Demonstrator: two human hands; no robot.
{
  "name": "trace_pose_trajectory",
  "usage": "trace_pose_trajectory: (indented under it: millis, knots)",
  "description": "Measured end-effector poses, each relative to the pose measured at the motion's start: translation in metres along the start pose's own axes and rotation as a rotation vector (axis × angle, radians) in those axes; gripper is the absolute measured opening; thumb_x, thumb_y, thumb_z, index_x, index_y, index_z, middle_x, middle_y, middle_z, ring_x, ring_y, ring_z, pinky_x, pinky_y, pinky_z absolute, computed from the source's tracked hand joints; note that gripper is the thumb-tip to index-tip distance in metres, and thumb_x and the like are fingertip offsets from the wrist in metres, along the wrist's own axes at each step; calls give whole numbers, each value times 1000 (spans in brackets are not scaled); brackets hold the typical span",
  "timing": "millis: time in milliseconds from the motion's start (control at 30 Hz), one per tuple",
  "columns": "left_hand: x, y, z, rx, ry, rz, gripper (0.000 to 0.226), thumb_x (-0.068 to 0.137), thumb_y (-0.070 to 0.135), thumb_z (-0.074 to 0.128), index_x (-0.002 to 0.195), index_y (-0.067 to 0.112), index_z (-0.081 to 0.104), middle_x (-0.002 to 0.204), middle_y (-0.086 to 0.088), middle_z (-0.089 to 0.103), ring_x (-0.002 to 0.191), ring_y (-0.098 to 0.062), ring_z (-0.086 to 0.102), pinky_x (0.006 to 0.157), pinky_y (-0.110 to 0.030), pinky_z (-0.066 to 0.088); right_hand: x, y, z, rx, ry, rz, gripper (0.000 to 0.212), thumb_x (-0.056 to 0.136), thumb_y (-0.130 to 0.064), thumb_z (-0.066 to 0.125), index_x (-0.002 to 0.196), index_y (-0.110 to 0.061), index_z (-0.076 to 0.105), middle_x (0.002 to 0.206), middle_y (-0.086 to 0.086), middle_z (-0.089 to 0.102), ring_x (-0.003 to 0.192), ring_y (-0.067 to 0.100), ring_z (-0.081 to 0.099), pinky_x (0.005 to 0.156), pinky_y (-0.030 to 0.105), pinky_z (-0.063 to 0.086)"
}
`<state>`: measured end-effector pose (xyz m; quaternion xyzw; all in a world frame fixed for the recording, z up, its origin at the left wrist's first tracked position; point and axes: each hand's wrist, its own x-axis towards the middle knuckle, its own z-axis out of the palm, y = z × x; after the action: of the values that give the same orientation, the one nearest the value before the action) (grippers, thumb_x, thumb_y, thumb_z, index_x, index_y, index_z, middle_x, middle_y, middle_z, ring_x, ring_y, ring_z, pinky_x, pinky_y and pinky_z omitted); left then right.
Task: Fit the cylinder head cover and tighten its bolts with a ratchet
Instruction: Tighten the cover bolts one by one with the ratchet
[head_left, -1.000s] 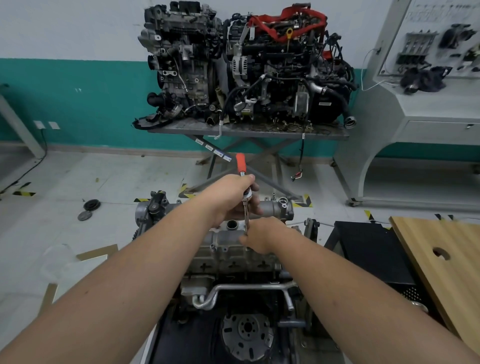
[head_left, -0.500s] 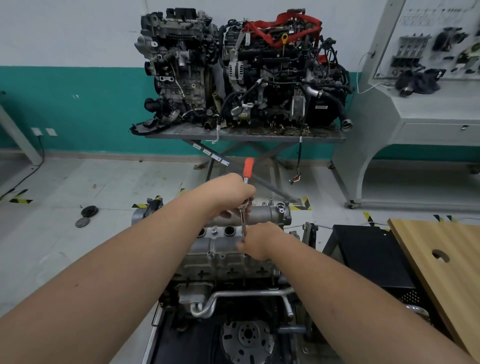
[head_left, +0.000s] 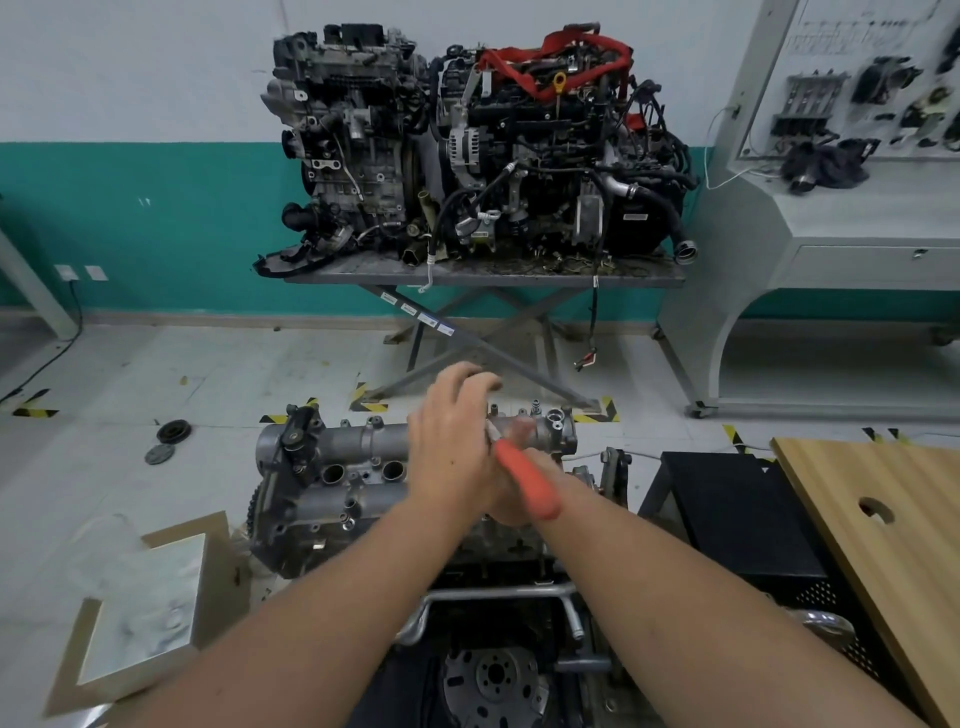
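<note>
The silver cylinder head cover (head_left: 363, 441) sits on top of the engine in front of me, with open round holes along its middle. My left hand (head_left: 447, 447) is above its right half, fingers curled over the head end of the ratchet. The ratchet's orange handle (head_left: 524, 488) slants down and right towards me and is motion-blurred. My right hand (head_left: 511, 512) lies under the left hand and the handle, mostly hidden, so its grip cannot be made out. No bolt is visible under the hands.
Two engines (head_left: 467, 156) stand on a scissor table at the back wall. At right are a wooden board (head_left: 883, 519) and a black perforated cart (head_left: 737, 519). Cardboard with plastic sheet (head_left: 140, 597) lies on the floor at left. A flywheel (head_left: 493, 680) sits below.
The orange handle has swung from pointing up and away to slanting down towards me. My left hand has slid over the ratchet head, and it now covers the right hand.
</note>
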<state>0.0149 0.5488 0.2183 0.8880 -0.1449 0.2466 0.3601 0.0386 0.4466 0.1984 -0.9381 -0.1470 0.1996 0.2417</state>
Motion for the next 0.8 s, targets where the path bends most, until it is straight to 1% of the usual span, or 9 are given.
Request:
trace_pose_trajectory:
  millis: [33,100,133,200,267,400,533,633,800]
  knots:
    - [-4,5,6,-244,24,-104,74,88,77,33,125,16,55,127,-2,53,112,-18,53,100,-41,45,1,-1,-3,-172,-54,39,37,99,-17,48,134,-10,56,136,11,59,120,28,59,96,34,49]
    - [-9,19,15,-691,157,-359,60,92,69,31,125,25,55,113,-4,65,96,-21,64,88,-39,53,2,-5,-7,-422,-115,22,32,96,-17,50,125,-13,62,126,8,66,114,29,63,92,41,50]
    - [-8,24,18,-828,221,-508,52,93,66,30,115,31,61,101,-4,71,89,-22,67,85,-40,53,5,-6,-7,-468,-131,16,32,96,-16,50,126,-14,62,127,7,66,114,29,62,92,41,51]
    - [0,24,18,-952,242,-786,59,95,67,29,87,29,73,84,-1,75,85,-20,69,91,-42,50,7,-10,-7,-492,-161,49,33,95,-13,48,125,-12,61,126,8,65,111,31,62,92,43,51]
    - [9,16,14,-1117,239,-910,54,100,60,38,87,18,70,74,-2,73,75,-18,71,90,-43,52,8,-10,-5,-490,-172,87,33,95,-16,44,123,-11,62,121,10,66,103,31,62,92,45,51]
    - [23,3,-4,-1156,91,-859,30,105,41,45,97,14,56,67,-5,68,61,-21,66,67,-35,48,9,-9,-4,-447,-95,119,39,100,-36,39,119,-12,64,115,8,66,102,30,62,92,45,52]
    - [20,-7,-18,-1313,-121,-836,23,106,33,42,96,15,52,71,-8,62,64,-22,59,68,-35,48,7,-8,-2,-422,-81,157,38,100,-41,42,114,-13,65,111,8,67,99,30,62,85,39,52]
    - [15,-10,-22,-1442,-156,-831,21,102,25,38,92,15,54,75,-10,60,69,-24,56,70,-34,49,9,-7,-1,-451,-79,155,35,100,-39,43,113,-15,65,112,9,67,97,30,62,78,36,49]
    - [15,-12,-23,-1457,-178,-805,18,96,19,35,91,15,52,75,-12,59,68,-27,58,76,-37,46,11,-6,1,-482,-78,151,35,99,-39,42,115,-15,63,113,9,67,97,30,62,77,36,47]
